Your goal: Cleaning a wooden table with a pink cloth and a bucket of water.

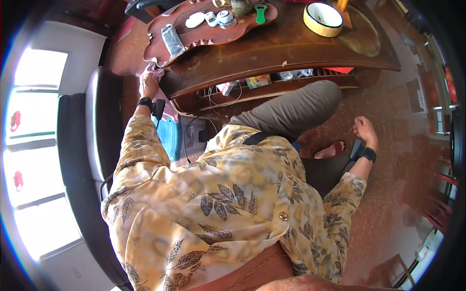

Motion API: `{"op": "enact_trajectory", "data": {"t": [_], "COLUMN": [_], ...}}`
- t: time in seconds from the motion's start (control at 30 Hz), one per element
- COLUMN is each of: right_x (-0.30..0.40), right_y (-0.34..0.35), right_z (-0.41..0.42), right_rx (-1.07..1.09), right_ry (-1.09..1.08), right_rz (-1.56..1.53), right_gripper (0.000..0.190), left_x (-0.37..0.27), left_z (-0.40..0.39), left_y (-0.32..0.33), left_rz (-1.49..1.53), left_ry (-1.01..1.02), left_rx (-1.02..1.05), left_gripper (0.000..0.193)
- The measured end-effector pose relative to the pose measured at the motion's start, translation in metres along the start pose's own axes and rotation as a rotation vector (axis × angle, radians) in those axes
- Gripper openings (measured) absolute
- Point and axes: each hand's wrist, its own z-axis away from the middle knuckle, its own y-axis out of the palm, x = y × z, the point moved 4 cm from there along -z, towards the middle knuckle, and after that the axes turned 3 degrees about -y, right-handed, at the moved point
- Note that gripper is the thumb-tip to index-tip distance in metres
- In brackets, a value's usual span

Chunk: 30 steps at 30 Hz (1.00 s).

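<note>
A pink cloth (157, 72) is bunched in my left hand (150, 86) at the left end of the dark wooden table (233, 63). Part of the cloth hangs down past the table's edge, over a blue plastic stool seat (170, 140). Just above the hand lies the near left corner of a carved wooden tea tray (204, 34). My right hand (364, 129) hangs over the floor beside my right leg, away from the table, with its fingers curled. No object shows in it.
On the tray are a packet in clear wrap (172, 40), a white disc (195, 20), a blue-and-white cup (225, 18) and a green bottle opener (260, 14). A round wood-sided bowl (323, 20) stands farther right. Boxes and a white cable (225, 103) fill the shelf below. A dark sofa (76, 138) is at left.
</note>
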Motion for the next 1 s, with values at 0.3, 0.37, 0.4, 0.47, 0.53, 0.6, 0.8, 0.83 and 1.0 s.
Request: {"op": "enact_trajectory", "data": {"t": [0.3, 0.37, 0.4, 0.47, 0.53, 0.6, 0.8, 0.83, 1.0], "right_x": [-0.01, -0.011, -0.014, -0.017, -0.008, 0.001, 0.009, 0.003, 0.001], "right_y": [0.01, 0.012, 0.013, 0.016, 0.018, 0.019, 0.022, 0.021, 0.021], "right_z": [0.008, 0.003, 0.005, 0.007, 0.002, -0.007, -0.017, -0.021, -0.014], "right_rx": [-0.012, 0.01, 0.005, 0.016, 0.039, 0.061, 0.051, 0.06, 0.066], "right_ry": [0.19, 0.178, 0.194, 0.232, 0.201, 0.174, 0.132, 0.103, 0.106], "right_rz": [-0.018, -0.015, 0.019, 0.066, 0.075, 0.086, 0.058, 0.071, 0.013], "right_gripper": [0.03, 0.03, 0.03, 0.03, 0.03, 0.03, 0.034, 0.033, 0.032], "left_x": [0.023, 0.036, 0.032, 0.016, 0.038, 0.055, 0.027, 0.025, 0.017], "left_z": [-0.04, -0.042, -0.044, -0.049, -0.055, -0.059, -0.061, -0.059, -0.032], "left_y": [0.027, 0.023, 0.026, 0.029, 0.03, 0.031, 0.027, 0.027, 0.022], "left_rz": [0.085, 0.138, 0.146, 0.158, 0.099, 0.01, 0.11, 0.126, 0.09], "left_ry": [-0.115, -0.027, -0.027, 0.004, -0.039, -0.142, -0.228, -0.201, -0.214], "left_rx": [0.218, 0.187, 0.192, 0.163, 0.161, 0.183, 0.165, 0.14, 0.219], "left_gripper": [0.044, 0.041, 0.041, 0.039, 0.039, 0.037, 0.035, 0.036, 0.053]}}
